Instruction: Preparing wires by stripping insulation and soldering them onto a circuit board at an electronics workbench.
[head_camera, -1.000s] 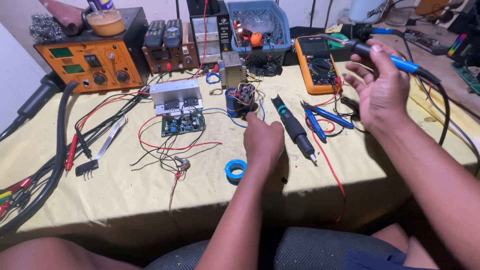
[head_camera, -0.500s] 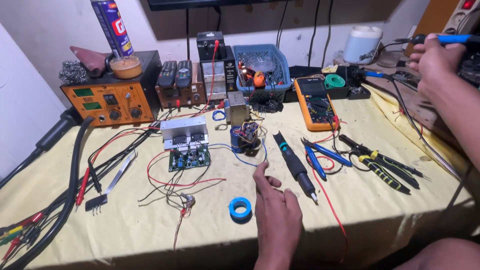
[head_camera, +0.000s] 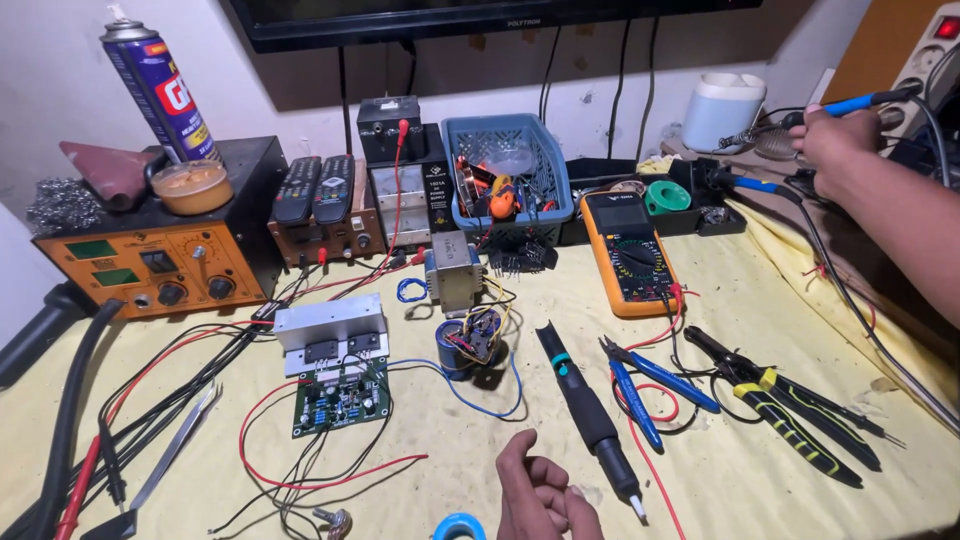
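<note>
My right hand is stretched out to the far right of the bench and grips a blue soldering iron, tip toward a metal stand. My left hand rests loosely curled on the yellow cloth at the bottom, holding nothing. It lies beside a black pen-shaped tool and a blue tape roll. A green circuit board with a silver heat sink sits to the left with red and black wires.
An orange rework station, two remotes, a power supply, a blue basket, an orange multimeter, blue pliers, yellow-black cutters, tweezers, a spray can and a transformer.
My right hand has carried the soldering iron from in front of me out to the far right by the stand. My left hand has drawn back toward me and curled.
</note>
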